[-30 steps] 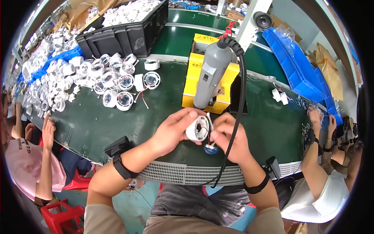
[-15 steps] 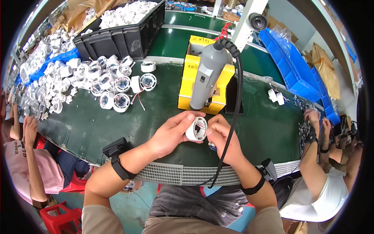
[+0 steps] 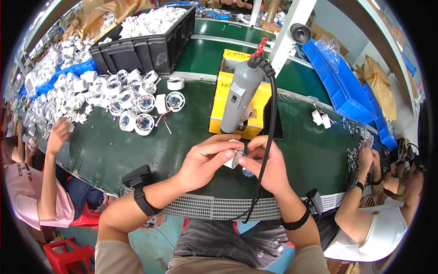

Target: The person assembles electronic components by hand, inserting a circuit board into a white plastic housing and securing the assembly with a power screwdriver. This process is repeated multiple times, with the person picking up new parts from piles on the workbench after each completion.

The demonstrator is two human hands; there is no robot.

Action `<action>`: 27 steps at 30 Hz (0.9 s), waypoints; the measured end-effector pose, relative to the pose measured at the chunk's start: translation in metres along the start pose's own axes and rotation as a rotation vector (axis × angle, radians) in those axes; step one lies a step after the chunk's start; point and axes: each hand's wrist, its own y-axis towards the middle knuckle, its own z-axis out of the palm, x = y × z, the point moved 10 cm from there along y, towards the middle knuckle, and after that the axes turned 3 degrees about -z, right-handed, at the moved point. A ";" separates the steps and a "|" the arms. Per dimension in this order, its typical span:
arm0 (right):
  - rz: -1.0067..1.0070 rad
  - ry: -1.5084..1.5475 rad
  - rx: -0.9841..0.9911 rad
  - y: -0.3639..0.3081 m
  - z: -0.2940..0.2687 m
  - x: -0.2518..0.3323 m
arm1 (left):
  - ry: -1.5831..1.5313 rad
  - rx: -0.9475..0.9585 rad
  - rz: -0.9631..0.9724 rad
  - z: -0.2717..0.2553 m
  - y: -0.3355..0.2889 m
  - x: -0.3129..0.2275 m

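The person stands at a long green table (image 3: 114, 150) and keeps both hands close together over its near edge. The left hand (image 3: 205, 160) has its grip closed around a small white round housing (image 3: 233, 157), with the fingers wrapped over the top of it. The right hand (image 3: 267, 164) meets it from the other side, and its fingertips pinch the same white part, so the piece is held between the two hands, just above the table and in front of the person's body. Most of the part is covered by the fingers, so I cannot tell its details.

Directly above the hands hangs a grey electric screwdriver (image 3: 239, 96), with its tip pointing down near the left hand. A black cable (image 3: 272, 123) runs from its top down across the right wrist. Behind the tool stands a yellow cardboard box (image 3: 262, 102).

To the left on the table lies a large group of white round lamp parts (image 3: 132, 102), and behind them is a black plastic crate (image 3: 146, 52) filled with more white pieces. Blue bins (image 3: 346, 86) stand at the right side. Another person in a pink shirt (image 3: 23, 182) sits at the left, and another one in a white shirt (image 3: 374, 228) sits at the right.
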 end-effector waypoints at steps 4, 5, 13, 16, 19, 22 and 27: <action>-0.221 -0.253 -0.143 -0.004 -0.013 0.028 | -0.071 -0.059 0.011 -0.003 -0.003 -0.005; -0.316 -0.382 -0.124 -0.006 -0.009 0.038 | -0.084 -0.100 0.032 -0.007 -0.005 -0.007; -0.679 -0.755 -0.191 -0.022 0.007 0.072 | -0.210 -0.198 0.079 -0.017 -0.006 -0.011; -0.682 -0.884 -0.225 -0.023 0.011 0.068 | -0.232 -0.216 0.049 -0.019 -0.006 -0.005; -0.850 -0.806 -0.232 -0.031 0.010 0.086 | -0.140 -0.182 0.091 -0.019 -0.006 -0.008; -0.399 -0.255 0.028 -0.012 -0.004 0.048 | -0.347 -0.113 0.051 -0.011 -0.003 -0.005; -0.224 0.216 -0.048 -0.009 -0.007 0.026 | -0.407 0.170 -0.112 0.020 -0.002 0.005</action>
